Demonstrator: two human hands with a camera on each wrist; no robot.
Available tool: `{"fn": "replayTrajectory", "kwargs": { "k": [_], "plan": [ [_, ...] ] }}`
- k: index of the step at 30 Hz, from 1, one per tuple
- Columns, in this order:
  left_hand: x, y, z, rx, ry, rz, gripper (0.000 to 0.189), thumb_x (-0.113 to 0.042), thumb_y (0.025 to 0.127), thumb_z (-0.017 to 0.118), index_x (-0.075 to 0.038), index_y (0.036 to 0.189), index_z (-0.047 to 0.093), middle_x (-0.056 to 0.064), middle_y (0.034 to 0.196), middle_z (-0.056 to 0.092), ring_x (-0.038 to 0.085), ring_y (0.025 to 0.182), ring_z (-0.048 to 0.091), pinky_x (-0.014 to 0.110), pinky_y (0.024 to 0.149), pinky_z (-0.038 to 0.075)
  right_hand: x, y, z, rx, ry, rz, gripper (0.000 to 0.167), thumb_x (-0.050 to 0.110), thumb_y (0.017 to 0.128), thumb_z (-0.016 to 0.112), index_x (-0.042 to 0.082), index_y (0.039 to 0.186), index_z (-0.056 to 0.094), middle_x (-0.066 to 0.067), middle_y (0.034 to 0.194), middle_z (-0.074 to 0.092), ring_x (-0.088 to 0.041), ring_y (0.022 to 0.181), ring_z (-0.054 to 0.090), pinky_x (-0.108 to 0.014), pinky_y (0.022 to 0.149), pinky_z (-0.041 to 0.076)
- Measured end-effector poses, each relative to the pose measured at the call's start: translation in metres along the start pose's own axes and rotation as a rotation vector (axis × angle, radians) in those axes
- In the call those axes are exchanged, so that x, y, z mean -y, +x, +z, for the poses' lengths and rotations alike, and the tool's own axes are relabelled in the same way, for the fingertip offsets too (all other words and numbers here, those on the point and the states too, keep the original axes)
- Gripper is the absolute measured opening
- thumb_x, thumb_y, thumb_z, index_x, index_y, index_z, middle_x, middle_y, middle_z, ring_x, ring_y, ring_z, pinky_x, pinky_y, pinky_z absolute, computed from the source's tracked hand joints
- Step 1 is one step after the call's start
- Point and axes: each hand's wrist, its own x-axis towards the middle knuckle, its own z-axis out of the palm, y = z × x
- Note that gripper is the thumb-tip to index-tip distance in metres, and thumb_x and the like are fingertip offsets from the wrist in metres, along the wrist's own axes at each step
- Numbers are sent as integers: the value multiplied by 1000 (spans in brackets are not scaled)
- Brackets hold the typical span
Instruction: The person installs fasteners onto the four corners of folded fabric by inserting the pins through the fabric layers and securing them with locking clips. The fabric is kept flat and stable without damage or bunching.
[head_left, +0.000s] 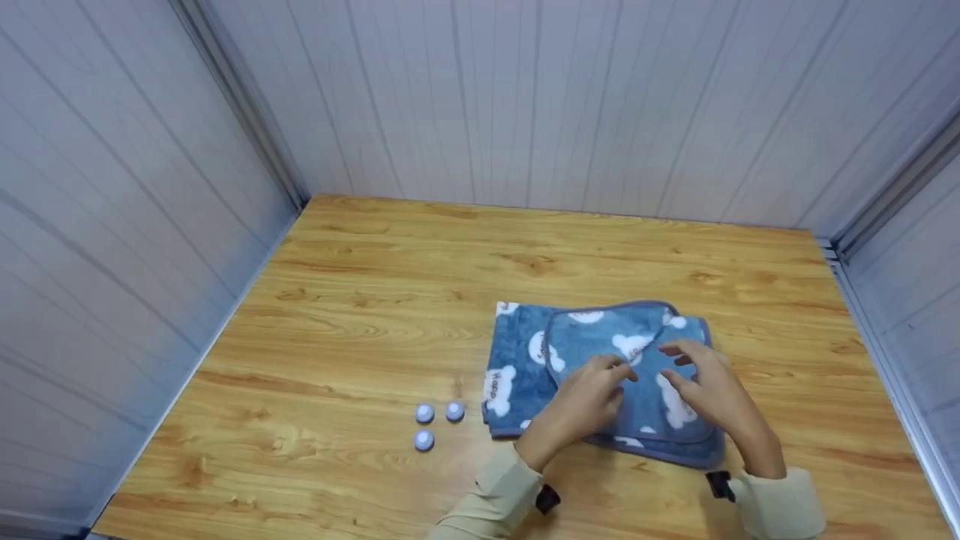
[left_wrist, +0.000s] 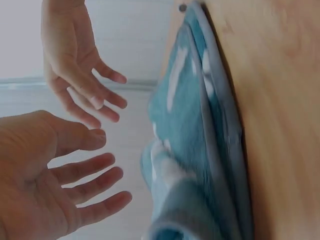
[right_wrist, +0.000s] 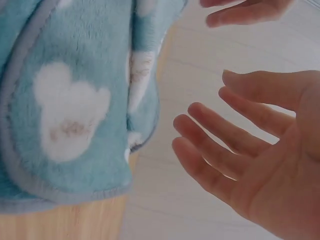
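A blue fleece blanket [head_left: 517, 345] with white bone and bear-like prints and grey-blue edging lies folded in layers on the wooden table. One rounded flap lies over its right part. Above the blanket's middle, my left hand [head_left: 589, 397] hovers with relaxed fingers, holding nothing. My right hand [head_left: 705, 382] hangs over the right side, fingers spread and slightly bent. In the left wrist view, a gap shows between both hands and the blanket [left_wrist: 185, 115]. The right wrist view shows the blanket's bound edge [right_wrist: 10, 125] and my right hand [right_wrist: 250, 145] beside it, palm bare.
Three small white-and-lavender round pieces [head_left: 424, 413] sit left of the blanket on the wooden table [head_left: 360, 300]. Pale panelled walls [head_left: 480, 105] enclose the back, the left and the right of the table.
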Motion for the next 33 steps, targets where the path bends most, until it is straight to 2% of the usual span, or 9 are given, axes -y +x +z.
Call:
{"fn": "replayTrajectory", "kwargs": {
  "k": [3,7,13,21,25,29,33],
  "plan": [
    [-8,1,4,31,-4,46,25,-3,89,56,-15,108,69,0,113,60,14,103,56,23,80,47,3,-12,-2,-56,-19,14,27,1,88,62,0,115,61,-19,112,61,-36,99,57,-50,76,48],
    [-14,1,9,25,-17,83,23,-5,89,56,-16,105,69,-2,109,61,12,100,56,20,76,47,9,-25,-2,-117,-53,16,26,1,86,65,1,112,63,-17,109,62,-34,98,58,-50,74,49],
    [-22,4,19,32,-14,123,21,-7,89,58,-17,104,69,-4,109,61,10,99,56,18,75,46,9,-40,-8,-149,-98,47,26,1,85,67,2,111,64,-17,109,62,-35,97,58,-51,73,48],
    [-34,6,36,172,27,154,26,-9,93,52,-21,105,71,-7,111,62,6,96,56,16,80,45,0,-57,-14,-263,-80,130,22,1,90,59,0,112,63,-21,111,60,-39,103,54,-56,75,45],
    [-37,6,44,216,14,185,26,-10,94,52,-22,105,72,-8,111,63,7,96,55,17,80,45,-7,-64,-20,-295,-99,166,22,1,90,59,-2,112,63,-24,112,60,-42,103,54,-57,75,45],
    [-39,8,50,226,0,211,25,-10,93,54,-22,104,73,-9,110,63,7,95,53,16,78,44,-15,-72,-26,-307,-135,183,25,-1,88,60,-5,112,61,-27,113,59,-46,101,53,-60,76,42],
    [-41,11,56,227,8,227,24,-11,93,55,-22,104,73,-8,111,62,7,98,52,17,80,44,-23,-79,-30,-276,-171,221,27,-4,85,60,-7,112,60,-30,112,57,-48,99,53,-60,76,43]
  ]
}}
